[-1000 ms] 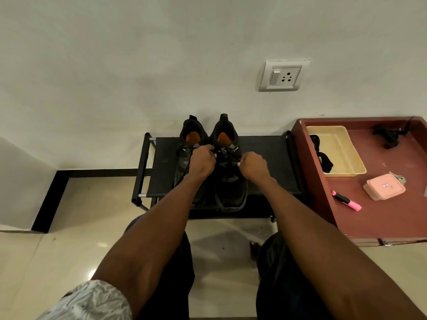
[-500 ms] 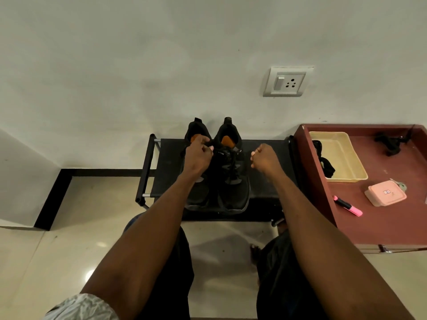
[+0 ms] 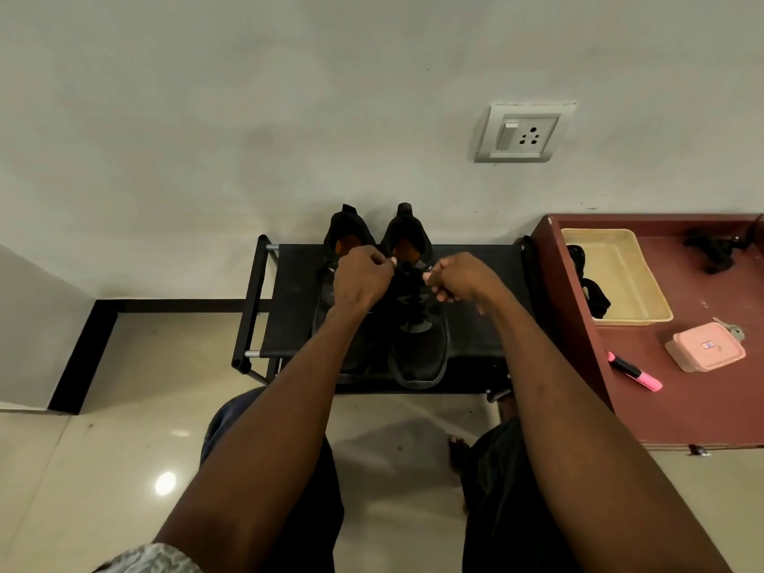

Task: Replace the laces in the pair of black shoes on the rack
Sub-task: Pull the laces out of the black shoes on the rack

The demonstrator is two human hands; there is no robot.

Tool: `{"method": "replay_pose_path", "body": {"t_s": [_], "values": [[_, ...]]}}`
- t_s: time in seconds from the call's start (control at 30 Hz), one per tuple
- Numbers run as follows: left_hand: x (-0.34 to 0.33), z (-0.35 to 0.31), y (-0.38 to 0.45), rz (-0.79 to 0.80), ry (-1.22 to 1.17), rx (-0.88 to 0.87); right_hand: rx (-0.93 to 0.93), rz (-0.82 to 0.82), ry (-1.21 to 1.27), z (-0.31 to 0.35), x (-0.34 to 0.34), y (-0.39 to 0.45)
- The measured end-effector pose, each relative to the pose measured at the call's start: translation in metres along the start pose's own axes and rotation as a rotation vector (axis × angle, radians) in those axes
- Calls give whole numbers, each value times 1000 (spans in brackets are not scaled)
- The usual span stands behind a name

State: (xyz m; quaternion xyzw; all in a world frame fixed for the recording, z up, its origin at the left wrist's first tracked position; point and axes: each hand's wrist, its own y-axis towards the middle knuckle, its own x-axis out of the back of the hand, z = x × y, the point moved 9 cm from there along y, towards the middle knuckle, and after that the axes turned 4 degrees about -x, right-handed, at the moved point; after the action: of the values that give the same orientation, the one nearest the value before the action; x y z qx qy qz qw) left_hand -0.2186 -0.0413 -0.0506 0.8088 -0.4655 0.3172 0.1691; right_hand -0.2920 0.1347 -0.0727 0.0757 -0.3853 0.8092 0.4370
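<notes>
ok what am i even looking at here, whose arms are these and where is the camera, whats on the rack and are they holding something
There is no machine here. A person wears a camera on their head, so the one view looks forward and down along their own bare arms. The left hand and right hand reach to a low black rack standing against the wall. On it sits a pair of black shoes with orange insoles, toes toward the person. Both hands have their fingers curled at the top of the right-side shoe, seemingly each pinching an end of its black lace, though the lace is dark and hard to make out. Beside the rack a reddish table holds a cream tray, a pink box and a pink marker.
</notes>
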Motion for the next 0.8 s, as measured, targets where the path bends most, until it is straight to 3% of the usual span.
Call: {"method": "replay_pose_path", "body": {"t_s": [0.07, 0.17, 0.3, 0.37, 0.47, 0.57, 0.7, 0.8], "values": [[-3, 6, -1, 3, 0, 25, 13, 0, 137, 1, 0, 1], [-21, 16, -2, 134, -41, 111, -16, -21, 266, -5, 1, 4], [-31, 11, -8, 227, 97, 42, -66, 9, 367, -14, -5, 4], [-27, 6, -7, 197, 82, 46, -85, 15, 431, -16, -7, 2], [-22, 8, -7, 133, -126, 167, -94, 43, 481, -18, -10, 1], [-29, 4, -12, 193, -140, 130, -87, 60, 479, -17, -12, -2], [-10, 23, -8, 6, -423, 305, -100, 30, 490, -21, -7, -7], [-4, 32, -12, -57, -492, 356, -120, -17, 507, -22, -2, -13]]}}
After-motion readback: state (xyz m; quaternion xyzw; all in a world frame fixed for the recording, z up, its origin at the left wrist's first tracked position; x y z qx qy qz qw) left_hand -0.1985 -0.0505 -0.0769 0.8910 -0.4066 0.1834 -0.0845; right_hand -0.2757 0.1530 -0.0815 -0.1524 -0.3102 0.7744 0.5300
